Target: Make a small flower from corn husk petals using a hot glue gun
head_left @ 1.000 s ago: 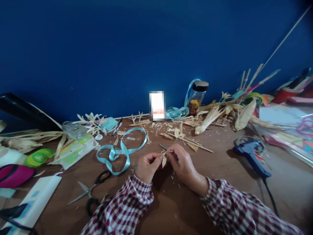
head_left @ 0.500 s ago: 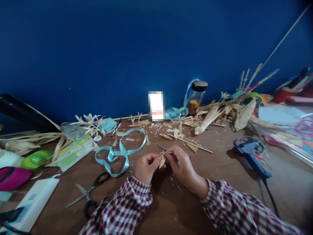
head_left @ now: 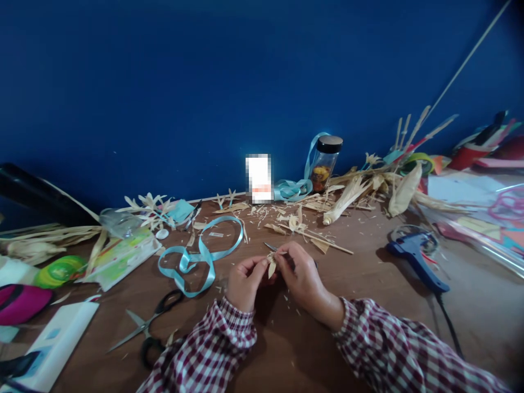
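Note:
A small pale corn husk piece [head_left: 271, 268] is pinched between my two hands at the middle of the table. My left hand [head_left: 246, 281] grips its left side with thumb and fingertips. From the other side, my right hand [head_left: 305, 278] is closed on the same piece, its fingers bent over the top. One pointed husk tip hangs down between the thumbs. Just beyond my fingers shows a thin metal point [head_left: 270, 246], the rest of it hidden. Light blue ribbon [head_left: 213, 256] lies in loops left of my hands, with open black-handled scissors [head_left: 145, 326] nearer me.
At the right rests a blue glue gun [head_left: 418, 256] with its cord. Dried husks [head_left: 347, 202], scraps and a lidded jar [head_left: 326, 164] line the back by the blue wall. A white power strip [head_left: 61, 344] is at the front left.
The view has shifted slightly. Both hands keep hold of the husk piece, which has turned a little between the fingers, its pointed tip now hanging more separately.

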`<action>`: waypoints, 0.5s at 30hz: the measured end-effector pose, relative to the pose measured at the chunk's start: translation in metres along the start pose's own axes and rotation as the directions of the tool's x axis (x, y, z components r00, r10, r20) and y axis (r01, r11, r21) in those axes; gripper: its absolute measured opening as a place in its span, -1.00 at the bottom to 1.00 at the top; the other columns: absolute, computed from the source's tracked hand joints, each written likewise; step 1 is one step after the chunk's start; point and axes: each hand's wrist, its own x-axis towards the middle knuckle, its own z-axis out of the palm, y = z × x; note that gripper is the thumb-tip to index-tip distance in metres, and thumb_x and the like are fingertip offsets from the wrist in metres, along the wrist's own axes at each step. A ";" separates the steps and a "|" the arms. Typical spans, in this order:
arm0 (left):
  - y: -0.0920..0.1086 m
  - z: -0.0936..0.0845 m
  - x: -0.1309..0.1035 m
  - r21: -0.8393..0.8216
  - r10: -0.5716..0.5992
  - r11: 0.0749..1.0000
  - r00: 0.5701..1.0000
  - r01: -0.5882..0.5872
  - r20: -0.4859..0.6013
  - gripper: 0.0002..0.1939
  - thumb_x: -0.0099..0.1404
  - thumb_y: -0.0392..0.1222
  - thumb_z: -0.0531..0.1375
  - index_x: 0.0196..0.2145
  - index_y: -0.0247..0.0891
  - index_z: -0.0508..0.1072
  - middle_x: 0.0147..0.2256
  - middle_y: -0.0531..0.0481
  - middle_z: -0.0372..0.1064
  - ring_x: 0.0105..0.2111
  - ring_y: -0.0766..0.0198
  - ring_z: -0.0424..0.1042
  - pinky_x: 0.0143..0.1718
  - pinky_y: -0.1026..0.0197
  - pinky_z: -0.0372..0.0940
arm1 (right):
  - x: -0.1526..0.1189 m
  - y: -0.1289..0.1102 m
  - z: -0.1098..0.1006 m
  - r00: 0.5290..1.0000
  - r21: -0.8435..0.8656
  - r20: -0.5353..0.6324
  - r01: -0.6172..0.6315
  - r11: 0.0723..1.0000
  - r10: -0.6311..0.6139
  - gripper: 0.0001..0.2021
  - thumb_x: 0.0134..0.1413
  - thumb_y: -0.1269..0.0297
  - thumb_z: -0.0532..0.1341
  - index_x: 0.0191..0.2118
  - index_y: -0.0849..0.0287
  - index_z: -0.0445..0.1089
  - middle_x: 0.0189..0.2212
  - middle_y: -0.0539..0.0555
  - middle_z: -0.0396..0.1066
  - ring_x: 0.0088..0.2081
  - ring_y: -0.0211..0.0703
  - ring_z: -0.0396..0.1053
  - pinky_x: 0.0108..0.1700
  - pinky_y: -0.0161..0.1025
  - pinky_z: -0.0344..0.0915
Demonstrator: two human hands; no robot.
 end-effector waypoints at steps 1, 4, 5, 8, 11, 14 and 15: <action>0.001 0.000 0.000 -0.010 -0.001 1.000 1.000 0.001 0.012 -0.75 0.04 -0.07 0.29 -0.41 -0.32 0.53 -0.54 0.04 0.45 -0.56 0.39 0.41 -0.50 0.34 0.38 | 0.000 0.000 -0.001 1.000 -0.004 -0.002 -0.002 1.000 0.002 -0.92 0.15 0.37 0.05 -0.35 0.15 0.25 -0.40 0.05 0.32 -0.34 -0.16 0.27 -0.29 -0.26 0.18; 0.005 0.001 -0.002 -0.023 -0.019 1.000 1.000 0.019 0.025 -0.74 -0.02 -0.08 0.33 -0.42 -0.33 0.53 -0.53 0.04 0.45 -0.57 0.40 0.40 -0.50 0.34 0.38 | 0.001 0.001 -0.001 1.000 -0.012 -0.008 -0.006 1.000 0.006 -0.93 0.14 0.37 0.06 -0.35 0.15 0.25 -0.40 0.05 0.32 -0.34 -0.16 0.27 -0.28 -0.27 0.17; 0.005 0.002 -0.002 -0.023 -0.030 0.999 0.999 0.030 0.019 -0.74 -0.05 -0.09 0.35 -0.44 -0.34 0.53 -0.54 0.05 0.44 -0.58 0.40 0.40 -0.51 0.34 0.38 | 0.001 0.002 -0.001 1.000 -0.014 -0.009 -0.009 1.000 0.009 -0.93 0.14 0.37 0.06 -0.35 0.16 0.25 -0.40 0.05 0.32 -0.34 -0.16 0.27 -0.29 -0.27 0.18; 0.007 0.004 -0.003 -0.015 -0.057 0.998 0.998 0.057 -0.002 -0.72 -0.11 -0.08 0.38 -0.50 -0.37 0.51 -0.59 0.04 0.42 -0.61 0.39 0.40 -0.56 0.35 0.37 | 0.000 0.003 0.000 1.000 -0.020 -0.009 -0.020 1.000 0.020 -0.93 0.14 0.37 0.06 -0.35 0.16 0.25 -0.41 0.06 0.33 -0.35 -0.16 0.28 -0.29 -0.28 0.18; 0.008 0.006 -0.004 -0.021 -0.052 0.998 0.998 0.052 -0.027 -0.70 -0.13 -0.06 0.38 -0.54 -0.37 0.49 -0.62 0.05 0.41 -0.63 0.40 0.39 -0.58 0.37 0.36 | 0.000 0.003 0.001 1.000 -0.019 -0.010 -0.021 1.000 0.021 -0.93 0.14 0.37 0.06 -0.36 0.16 0.25 -0.41 0.05 0.33 -0.35 -0.17 0.28 -0.29 -0.29 0.18; 0.008 0.007 -0.004 -0.033 -0.048 0.998 0.998 0.047 -0.028 -0.70 -0.13 -0.06 0.38 -0.55 -0.37 0.49 -0.64 0.07 0.38 -0.64 0.41 0.37 -0.57 0.37 0.35 | 0.000 0.004 0.002 1.000 -0.019 -0.021 -0.024 1.000 0.024 -0.92 0.14 0.38 0.06 -0.37 0.17 0.25 -0.42 0.04 0.33 -0.35 -0.18 0.28 -0.29 -0.29 0.18; 0.007 0.006 -0.004 -0.035 -0.048 0.998 0.999 0.048 -0.019 -0.71 -0.12 -0.06 0.38 -0.54 -0.36 0.49 -0.65 0.07 0.37 -0.64 0.42 0.37 -0.57 0.37 0.35 | 0.000 0.004 0.002 0.999 -0.021 -0.023 -0.026 0.999 0.026 -0.92 0.14 0.38 0.07 -0.37 0.17 0.25 -0.42 0.04 0.33 -0.36 -0.18 0.28 -0.29 -0.30 0.18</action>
